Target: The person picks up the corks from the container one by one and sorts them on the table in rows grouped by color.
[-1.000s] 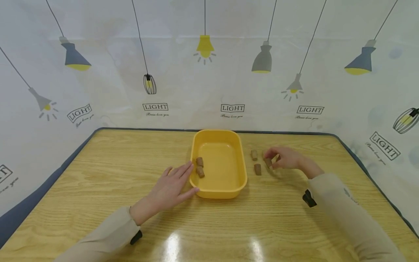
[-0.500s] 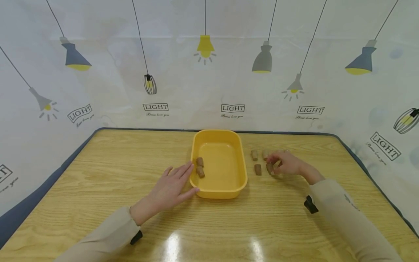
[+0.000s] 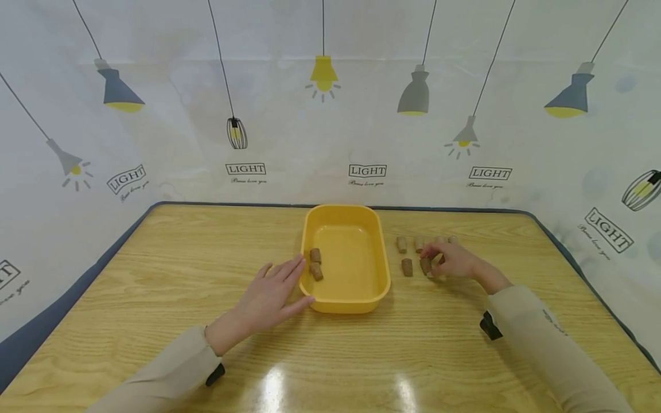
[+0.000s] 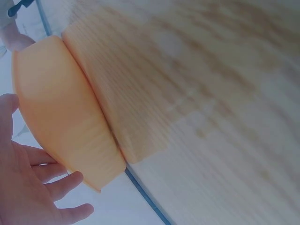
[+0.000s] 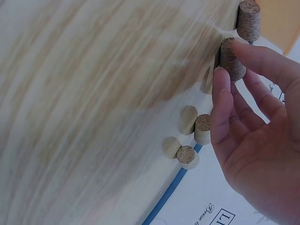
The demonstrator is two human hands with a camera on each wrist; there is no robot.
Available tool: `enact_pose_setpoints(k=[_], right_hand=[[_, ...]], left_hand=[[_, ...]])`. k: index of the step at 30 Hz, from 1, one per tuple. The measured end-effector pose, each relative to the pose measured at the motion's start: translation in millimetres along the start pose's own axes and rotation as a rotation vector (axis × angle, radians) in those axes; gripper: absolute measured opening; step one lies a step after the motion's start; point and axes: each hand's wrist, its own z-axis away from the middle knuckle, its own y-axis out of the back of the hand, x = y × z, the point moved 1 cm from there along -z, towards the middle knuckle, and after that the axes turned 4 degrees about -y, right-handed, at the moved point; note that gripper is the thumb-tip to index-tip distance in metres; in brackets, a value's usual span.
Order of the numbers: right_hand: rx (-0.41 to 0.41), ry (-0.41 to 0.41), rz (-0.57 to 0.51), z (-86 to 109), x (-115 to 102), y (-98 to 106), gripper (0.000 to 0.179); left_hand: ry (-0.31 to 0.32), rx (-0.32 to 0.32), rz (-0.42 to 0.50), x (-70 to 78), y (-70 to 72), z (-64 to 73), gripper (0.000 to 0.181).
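My right hand [image 3: 454,259] pinches a cork [image 5: 231,62] between thumb and fingers, low at the tabletop right of the yellow tub [image 3: 345,307]. Beside it on the left stands another cork [image 3: 407,267], close but apart. Farther back is a row of several more, among them a pale cork [image 3: 401,245]; some are partly behind the hand. My left hand [image 3: 268,292] rests on the tub's left rim with fingers extended, thumb at the near corner. Inside the tub, by its left wall, an upper cork [image 3: 315,255] and a lower cork [image 3: 316,271] lie end to end.
The wooden table [image 3: 217,246] has a dark blue edge and meets a white wall covering [image 3: 289,115] printed with lamps at the back and sides. Light glares off the table near its front.
My right hand has come slightly nearer to me with its cork, which has lowered beside the neighbouring cork. Corks behind the hand now show more. My left hand and the tub stay put.
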Motion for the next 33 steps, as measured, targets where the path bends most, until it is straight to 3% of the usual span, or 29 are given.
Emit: enact_pose_setpoints(k=[18, 23, 27, 33], right_hand=[[0.014, -0.058, 0.030, 2.1, -1.0, 9.7, 0.043], [0.022, -0.058, -0.006, -2.9, -15.7, 22.6, 0.040], [0.067, -0.025, 0.041, -12.4, -30.2, 31.1, 0.036], [0.063, -0.052, 0.076, -28.6, -51.7, 39.7, 0.035]], left_hand=[[0.006, -0.002, 0.001, 1.2, 0.7, 0.9, 0.070], [0.011, -0.003, 0.006, 0.9, 0.9, 0.6, 0.070], [0.013, -0.003, 0.005, 0.6, 1.0, 0.3, 0.071], [0.008, -0.004, 0.012, 0.8, 1.4, 0.3, 0.070]])
